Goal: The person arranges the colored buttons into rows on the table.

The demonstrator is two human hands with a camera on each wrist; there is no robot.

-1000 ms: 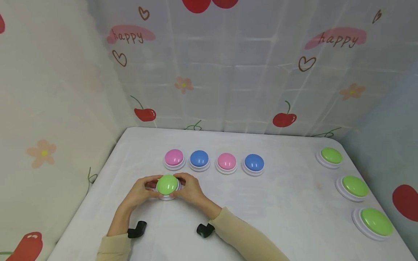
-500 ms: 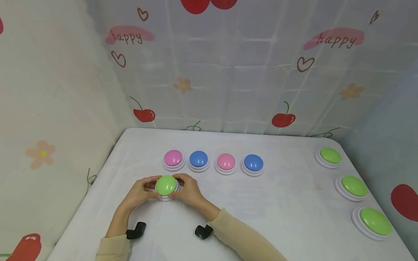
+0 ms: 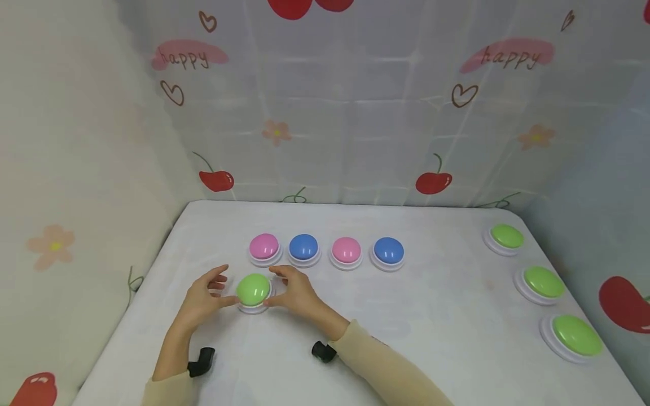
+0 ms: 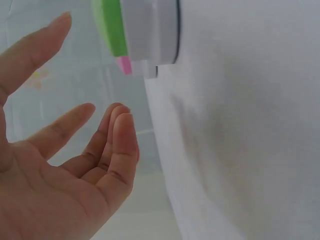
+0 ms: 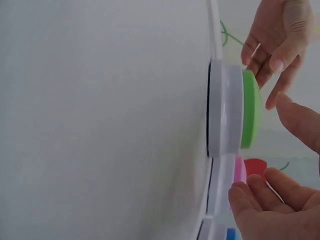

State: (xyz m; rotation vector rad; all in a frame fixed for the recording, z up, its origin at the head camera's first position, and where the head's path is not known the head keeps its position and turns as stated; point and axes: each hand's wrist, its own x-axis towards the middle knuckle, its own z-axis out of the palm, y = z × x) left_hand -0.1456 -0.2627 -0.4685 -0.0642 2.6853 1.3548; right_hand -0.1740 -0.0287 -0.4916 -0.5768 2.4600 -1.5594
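The front green button (image 3: 253,290) sits flat on the white worktop (image 3: 447,327), nearer its left edge, its broad base seemingly steadying it; left hand (image 3: 200,304) and right hand (image 3: 299,296) flank it loosely, grasping nothing. Beyond, two pink buttons (image 3: 264,246) and two blue buttons (image 3: 303,247) alternate towards the far edge, perhaps for order; three green buttons (image 3: 544,282) line the right edge

Loose, plain beige sleeves are worn on both arms. The left sleeve (image 3: 170,391) is ended short of the wrist; along the right sleeve (image 3: 393,369), soft creases are shown, and a thin, faint reddish line is seen near its cuff. Beside the left forearm a matte black, elbow-shaped piece (image 3: 202,362) is carried; beside the right, a stubby black piece (image 3: 324,352) is partly hidden. Both hands are left bare.
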